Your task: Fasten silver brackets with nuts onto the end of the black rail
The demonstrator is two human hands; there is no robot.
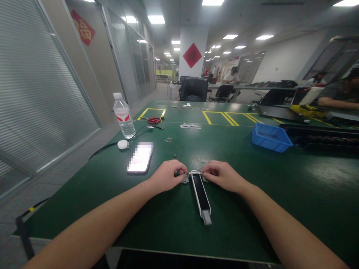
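Observation:
A long, narrow white frame (208,201) with a black inset lies on the green table in front of me, a grey tab (206,217) at its near end. A thin crossbar (195,172) spans its far end, with a small metal bracket on either side. My left hand (169,175) pinches the left bracket (185,180) between thumb and fingertips. On the other side my right hand (223,175) is closed on the right bracket (205,179). The fingers partly cover both brackets and the bar's ends.
A small nut (174,155) and several little metal parts (168,139) lie beyond my hands. Leftward are a lit phone (139,158), white case (122,144), water bottle (124,117) and red-handled scissors (154,120). A blue bin (270,138) stands right; people sit farther back.

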